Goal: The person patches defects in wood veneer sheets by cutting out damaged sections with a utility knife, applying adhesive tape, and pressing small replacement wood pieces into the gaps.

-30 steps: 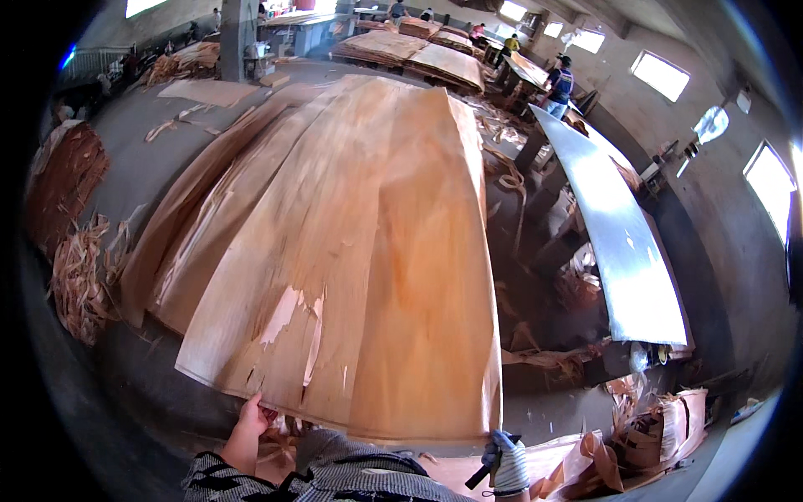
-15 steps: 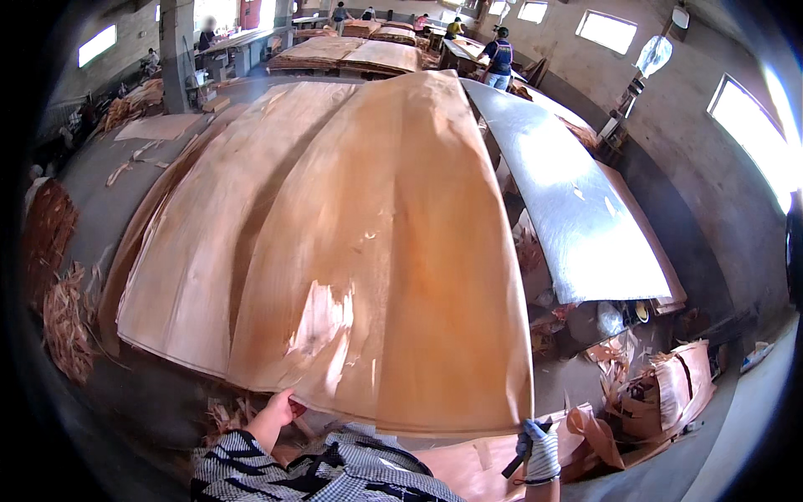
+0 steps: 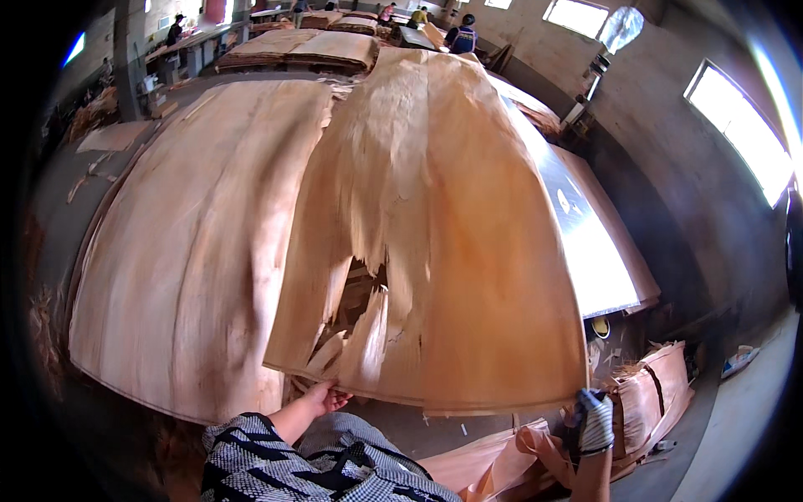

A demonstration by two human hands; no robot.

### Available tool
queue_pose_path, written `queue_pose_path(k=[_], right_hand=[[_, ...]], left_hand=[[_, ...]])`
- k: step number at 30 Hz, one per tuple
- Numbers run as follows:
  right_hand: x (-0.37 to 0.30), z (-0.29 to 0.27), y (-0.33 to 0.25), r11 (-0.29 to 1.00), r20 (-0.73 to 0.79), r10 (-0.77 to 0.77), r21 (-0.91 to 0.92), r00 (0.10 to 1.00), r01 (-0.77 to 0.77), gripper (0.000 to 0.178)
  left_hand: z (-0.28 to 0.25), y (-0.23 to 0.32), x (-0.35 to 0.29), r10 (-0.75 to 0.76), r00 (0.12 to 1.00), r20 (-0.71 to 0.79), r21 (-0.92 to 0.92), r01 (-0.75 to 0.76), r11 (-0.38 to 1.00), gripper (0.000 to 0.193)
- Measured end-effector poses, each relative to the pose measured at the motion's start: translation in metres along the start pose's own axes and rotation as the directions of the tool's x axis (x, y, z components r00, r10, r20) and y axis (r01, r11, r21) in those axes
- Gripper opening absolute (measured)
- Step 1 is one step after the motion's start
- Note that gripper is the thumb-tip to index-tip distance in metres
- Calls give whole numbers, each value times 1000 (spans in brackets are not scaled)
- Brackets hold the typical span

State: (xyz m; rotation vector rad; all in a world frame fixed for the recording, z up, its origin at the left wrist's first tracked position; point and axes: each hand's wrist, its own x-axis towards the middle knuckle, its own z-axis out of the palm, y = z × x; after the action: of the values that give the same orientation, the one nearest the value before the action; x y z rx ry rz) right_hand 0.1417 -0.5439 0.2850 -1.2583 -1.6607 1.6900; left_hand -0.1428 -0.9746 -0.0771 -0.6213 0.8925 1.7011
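Note:
A large thin wood veneer sheet [image 3: 493, 276], orange-brown with a ragged hole in its left half, is stretched out ahead of me. My bare left hand [image 3: 324, 398] pinches its near edge, just below the hole. At the near right corner my right hand [image 3: 594, 423], in a striped glove, is closed on the sheet; its fingers are partly hidden. To the left lies a broad stack of paler veneer [image 3: 180, 251]. Under the held sheet's right side shows a shiny metal-topped table [image 3: 585, 243].
Torn veneer scraps [image 3: 493, 460] lie by my legs, and a curled veneer bundle [image 3: 657, 397] stands at the right. More veneer stacks [image 3: 301, 48] fill the back, where several people work. A window wall [image 3: 661, 125] runs along the right.
Both hands have moved right with the veneer sheet. It has come off the left stack, now covers part of the metal tabletop, and its hole shows the floor scraps through it.

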Motion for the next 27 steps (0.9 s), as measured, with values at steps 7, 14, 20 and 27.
queue_pose_path(k=[7,14,20,27], right_hand=[[204,-139,-63,966,-76,-152,-223,985,132,20],[373,-238,-101,959,-31,-192,-220,981,181,13],[504,-269,-100,964,65,-195,-170,979,203,19],[605,-285,-53,990,70,-3,-141,998,13,21]], left_hand=[[228,-28,44,151,973,174,-295,-95,951,27],[427,-63,71,445,859,254,-418,-317,851,26],[513,-96,140,556,763,330,-447,-392,804,25],[532,-125,249,444,882,161,-336,-374,864,32]])
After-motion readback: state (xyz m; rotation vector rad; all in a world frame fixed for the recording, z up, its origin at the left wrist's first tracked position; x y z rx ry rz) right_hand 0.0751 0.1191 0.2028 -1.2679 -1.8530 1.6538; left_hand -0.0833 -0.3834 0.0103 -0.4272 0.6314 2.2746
